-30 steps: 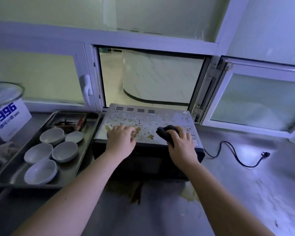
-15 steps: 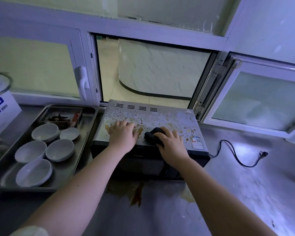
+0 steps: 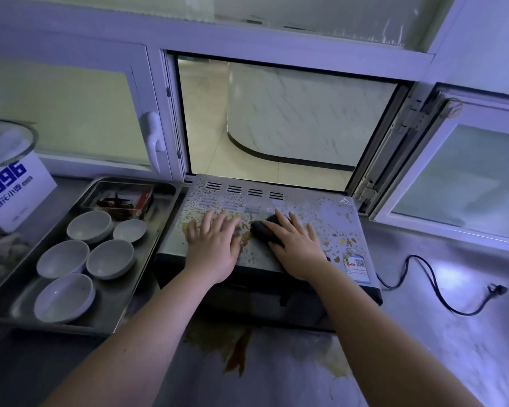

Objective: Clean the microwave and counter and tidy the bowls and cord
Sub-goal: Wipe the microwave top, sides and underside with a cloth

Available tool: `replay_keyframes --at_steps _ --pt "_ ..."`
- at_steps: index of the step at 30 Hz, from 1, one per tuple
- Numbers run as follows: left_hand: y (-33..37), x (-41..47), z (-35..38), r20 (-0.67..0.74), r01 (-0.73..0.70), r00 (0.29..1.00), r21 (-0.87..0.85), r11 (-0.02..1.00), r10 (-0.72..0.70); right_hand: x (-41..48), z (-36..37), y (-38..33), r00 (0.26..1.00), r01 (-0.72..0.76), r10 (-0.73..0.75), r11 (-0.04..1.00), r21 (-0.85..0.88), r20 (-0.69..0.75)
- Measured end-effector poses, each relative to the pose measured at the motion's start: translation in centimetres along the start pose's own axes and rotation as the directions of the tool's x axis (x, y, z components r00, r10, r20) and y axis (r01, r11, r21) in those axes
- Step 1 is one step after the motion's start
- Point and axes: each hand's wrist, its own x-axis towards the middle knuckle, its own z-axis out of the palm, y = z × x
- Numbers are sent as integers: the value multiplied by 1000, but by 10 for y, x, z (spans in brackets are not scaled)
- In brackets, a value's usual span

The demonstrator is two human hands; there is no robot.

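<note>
The microwave (image 3: 329, 218) stands on the steel counter, its grey top speckled with yellow-brown stains. My left hand (image 3: 213, 245) lies flat on the top, fingers straight. My right hand (image 3: 296, 245) presses a dark cloth (image 3: 263, 232) onto the top just right of the left hand, fingers fairly straight over it. Several white bowls (image 3: 109, 258) sit in a metal tray (image 3: 147, 259) to the left. The black cord (image 3: 432, 284) lies loose on the counter at the right, plug (image 3: 495, 289) at its end.
A brown spill (image 3: 237, 352) marks the counter (image 3: 276, 377) in front of the microwave. A small dish of dried chillies (image 3: 121, 201) sits at the tray's back. A white box (image 3: 12, 192) with a glass lid on it stands far left. An open window lies behind.
My right hand slid the cloth left and then further back on the microwave top. My left hand uncurled and now lies flat. The head moved closer.
</note>
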Motion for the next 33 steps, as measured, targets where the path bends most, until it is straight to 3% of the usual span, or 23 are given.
replay_keyframes --at_steps 10,17,24,28,33 --pt "-1 0 0 15 -1 1000 3 1000 1 82 -12 14 994 -106 105 994 -20 -20" --pt "3 -2 -4 33 16 999 37 999 -17 10 -1 -1 999 49 -49 998 -31 -3" --pt "3 -1 -3 52 22 998 66 998 -26 -56 0 0 977 176 -168 983 -49 133" --pt "3 0 -2 60 22 998 57 998 -25 -31 -3 5 975 173 -163 983 -60 149" --pt "-1 0 0 63 -11 998 46 999 9 38 -6 5 995 60 -54 995 -77 85"
